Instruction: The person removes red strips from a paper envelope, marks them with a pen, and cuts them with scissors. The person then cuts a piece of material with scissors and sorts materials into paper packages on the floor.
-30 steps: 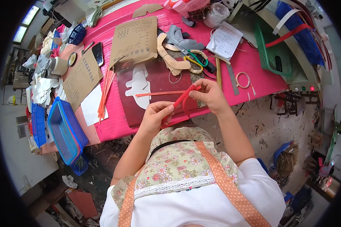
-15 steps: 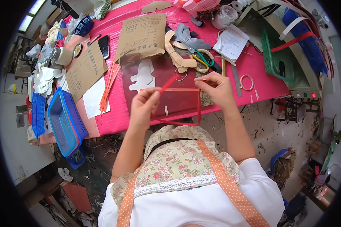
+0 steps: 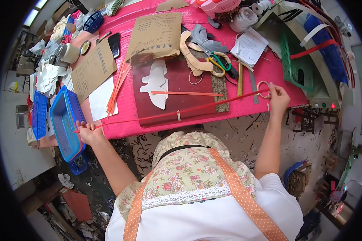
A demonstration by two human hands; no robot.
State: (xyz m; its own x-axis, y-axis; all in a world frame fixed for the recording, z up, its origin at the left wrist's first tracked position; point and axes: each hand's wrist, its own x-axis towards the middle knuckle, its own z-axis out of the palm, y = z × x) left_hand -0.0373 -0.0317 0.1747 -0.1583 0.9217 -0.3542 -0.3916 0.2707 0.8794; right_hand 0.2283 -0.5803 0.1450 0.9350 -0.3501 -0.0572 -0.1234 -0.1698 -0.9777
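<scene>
From the head camera, the person's left hand (image 3: 89, 134) and right hand (image 3: 279, 98) are spread wide apart, both closed in a pinch on a long, narrow red strip of flexible material (image 3: 197, 109). The strip runs nearly straight between them, above the front of the pink table covering (image 3: 279, 74); holding it near both ends seems to keep it taut, flat and free of tangles. A short tail sticks out past the left hand, over the blue plastic basket (image 3: 73, 110); the fingers there are small and partly turned away, so the exact grip is hard to make out.

Under the strip's middle part lies a dark red board (image 3: 189, 80), probably a protective work surface. On it are white cut-out shapes (image 3: 155, 86) and a flat orange-red strip (image 3: 185, 93), laid out straight with one end over the white shapes. Close to the right hand, the held strip passes over a coil of pale cord (image 3: 258, 89), near a grey metal ruler (image 3: 252, 82). Scissors with green and yellow handles (image 3: 211, 55) lie behind the board's far right part, likely put there for easy reach. Loose orange strips (image 3: 117, 90) lie together left of the board, roughly aligned, perhaps so single ones can be picked out.
</scene>
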